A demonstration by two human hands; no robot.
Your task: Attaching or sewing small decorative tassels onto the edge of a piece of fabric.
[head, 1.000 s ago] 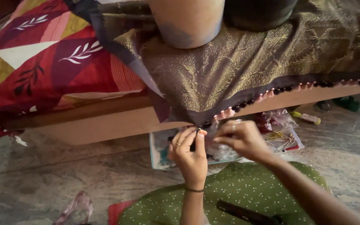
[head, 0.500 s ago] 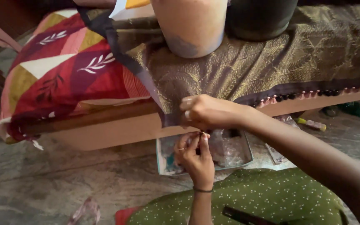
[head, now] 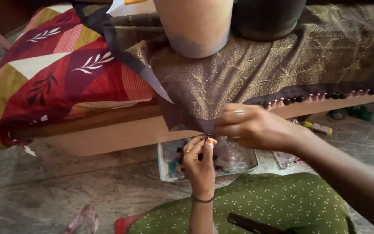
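A brown and gold patterned cloth point(head: 256, 73) with a dark border and pink and dark tassels point(head: 308, 99) hangs over the edge of a low wooden bed. My right hand point(head: 247, 126) grips the cloth's hanging border at its lowest point. Just below it my left hand point(head: 200, 162) pinches something small and dark at the cloth's edge between thumb and fingers; I cannot tell what it is. Both hands touch the cloth at the same spot.
A shallow tray point(head: 165, 167) holding small items in clear plastic lies on the stone floor under the hands. A red patterned pillow point(head: 61, 82) lies at left. Two large pots point(head: 195, 26) stand on the cloth. My lap in green dotted fabric point(head: 273, 208) is below.
My right hand has moved left and up onto the cloth's border. My left hand stays below it at the edge. The view has shifted closer.
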